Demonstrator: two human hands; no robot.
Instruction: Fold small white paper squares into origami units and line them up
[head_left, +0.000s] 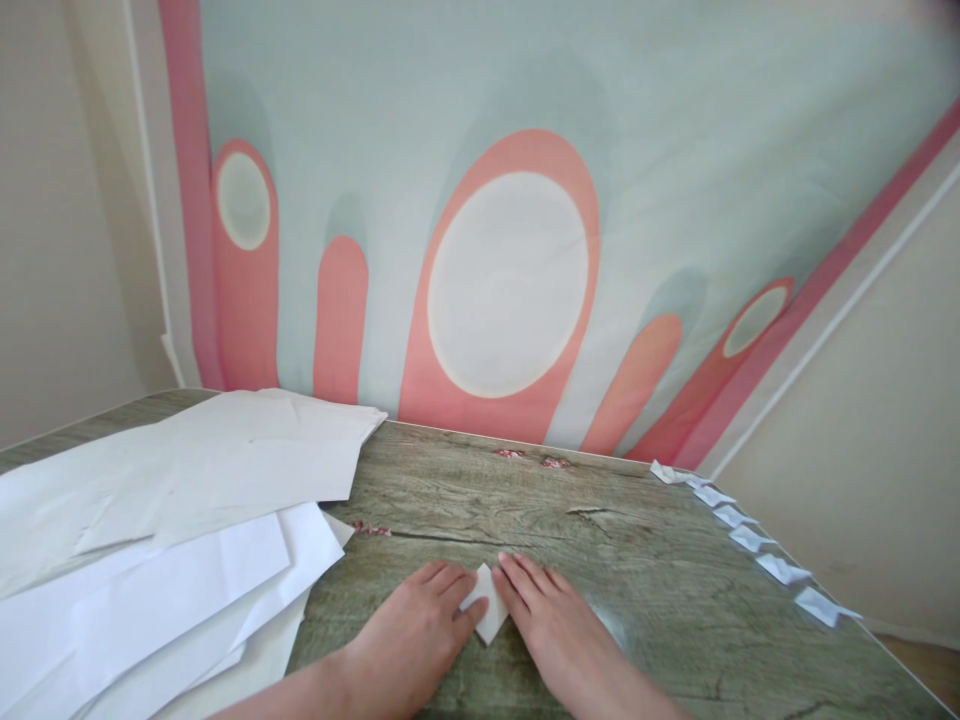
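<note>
A small piece of folded white paper [489, 622], shaped like a diamond, lies on the wood-patterned table between my two hands. My left hand [422, 625] is at its left side, the thumb resting on top of the paper and the fingers curled at its left edge. On the other side, my right hand [559, 625] lies flat, fingers stretched out, with the index finger along the paper's right edge. The right thumb is hidden. Both hands cover parts of the paper's sides.
Large white sheets [247, 445] lie in a pile at the back left, and cut white strips [180, 590] overlap nearer me. Several small folded paper pieces [750, 539] line the table's right edge. A patterned cloth [360, 120] hangs behind the table [645, 560].
</note>
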